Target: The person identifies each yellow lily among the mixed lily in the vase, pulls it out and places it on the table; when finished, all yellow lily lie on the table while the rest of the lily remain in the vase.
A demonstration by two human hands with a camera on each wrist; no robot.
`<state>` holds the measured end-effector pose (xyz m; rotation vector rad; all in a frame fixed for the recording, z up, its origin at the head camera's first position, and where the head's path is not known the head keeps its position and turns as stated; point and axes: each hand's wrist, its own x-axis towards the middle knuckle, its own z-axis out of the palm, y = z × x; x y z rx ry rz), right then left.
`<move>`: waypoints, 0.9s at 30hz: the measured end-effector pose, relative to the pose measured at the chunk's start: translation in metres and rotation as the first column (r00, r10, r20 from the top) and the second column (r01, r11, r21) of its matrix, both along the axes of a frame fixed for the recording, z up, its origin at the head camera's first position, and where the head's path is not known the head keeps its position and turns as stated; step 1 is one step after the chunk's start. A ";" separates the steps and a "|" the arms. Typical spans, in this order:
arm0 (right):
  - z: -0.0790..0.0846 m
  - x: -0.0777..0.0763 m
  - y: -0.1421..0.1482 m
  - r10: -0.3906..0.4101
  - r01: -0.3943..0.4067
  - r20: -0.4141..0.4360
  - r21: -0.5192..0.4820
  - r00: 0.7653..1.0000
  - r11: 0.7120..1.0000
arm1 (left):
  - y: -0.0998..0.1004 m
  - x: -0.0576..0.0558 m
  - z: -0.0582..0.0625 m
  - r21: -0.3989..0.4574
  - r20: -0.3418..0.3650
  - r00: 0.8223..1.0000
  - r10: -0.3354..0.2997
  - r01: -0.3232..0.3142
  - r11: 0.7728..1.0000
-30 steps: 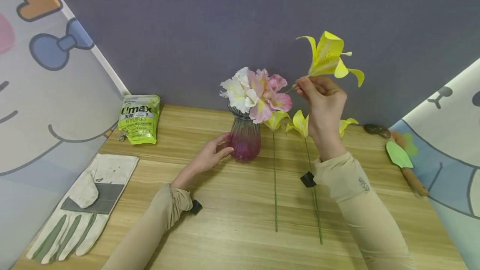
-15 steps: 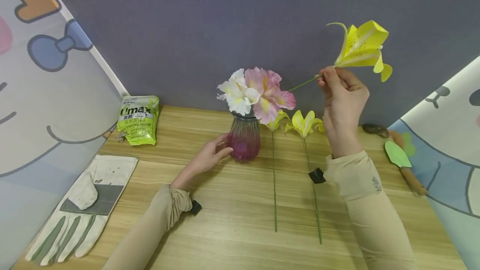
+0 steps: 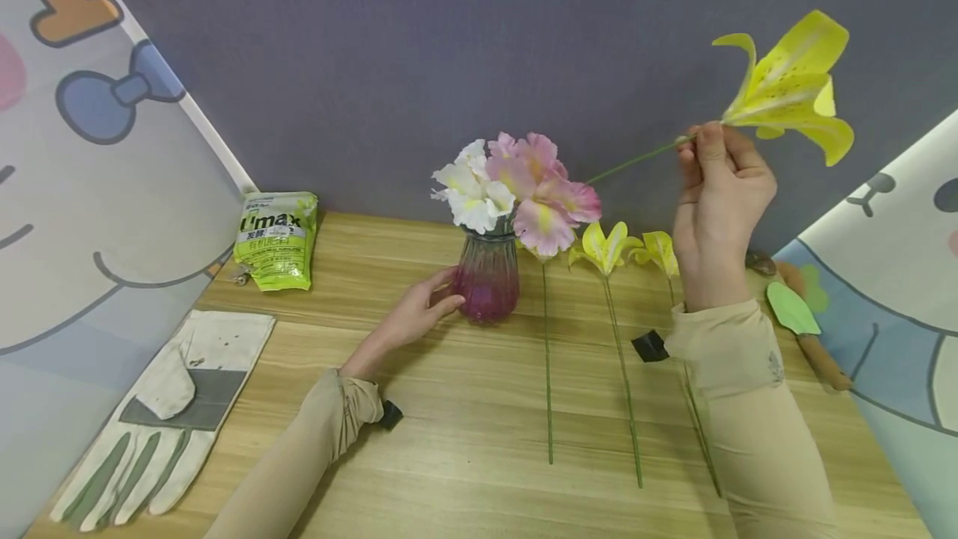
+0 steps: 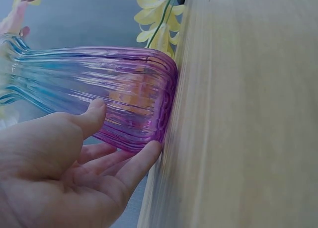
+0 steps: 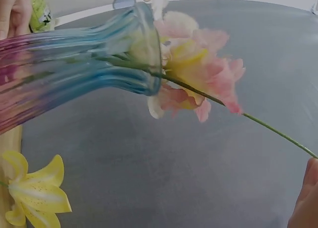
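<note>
A ribbed glass vase [image 3: 488, 277], grey-blue above and magenta below, stands on the table. My left hand [image 3: 417, 313] holds its lower side, thumb and fingers curved about the glass. Ruffled flowers, one white [image 3: 473, 190] and one pink [image 3: 545, 194], rise from its mouth. Up to the right, my right hand [image 3: 724, 202] pinches a yellow lily [image 3: 793, 86] by the green stem [image 3: 632, 163] just under the bloom. In the right wrist view that stem [image 5: 278, 132] slants past the pink petals into the vase's mouth, and stems show through the glass.
Several more yellow lilies lie on the wooden table [image 3: 464, 472] right of the vase, one partly under my right forearm. A green and white bag [image 3: 277, 239] and a work glove [image 3: 168, 414] are at left. A small green trowel [image 3: 795, 309] lies at right.
My right hand has moved up and to the right with the yellow lily, so more stem shows behind the pink flower. The pink flower has shifted slightly right. The left hand stays on the vase.
</note>
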<state>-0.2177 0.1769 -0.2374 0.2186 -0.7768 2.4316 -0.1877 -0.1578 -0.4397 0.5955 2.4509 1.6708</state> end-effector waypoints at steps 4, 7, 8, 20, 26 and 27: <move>0.005 -0.002 0.015 0.028 -0.026 0.031 -0.085 0.999 0.996 | 0.000 0.000 0.000 -0.004 0.003 1.000 0.004 -0.004 1.000; 0.009 -0.004 0.026 0.035 -0.029 0.044 -0.128 0.998 0.991 | 0.000 0.000 0.000 -0.010 0.001 1.000 0.006 -0.006 1.000; 0.010 -0.004 0.029 0.037 -0.030 0.048 -0.138 0.998 0.990 | 0.000 0.000 0.000 -0.011 -0.001 1.000 0.007 -0.007 1.000; 0.010 -0.003 0.021 -0.032 0.034 0.024 -0.099 0.999 0.994 | 0.000 0.001 0.000 -0.001 -0.023 1.000 -0.006 0.006 1.000; 0.015 -0.004 0.007 -0.013 0.010 -0.018 -0.136 1.000 0.991 | 0.000 0.001 -0.001 0.003 -0.017 1.000 0.001 -0.001 1.000; 0.016 -0.004 0.005 -0.011 0.008 -0.020 -0.143 1.000 0.990 | 0.000 0.001 -0.001 0.003 -0.017 1.000 0.001 -0.001 1.000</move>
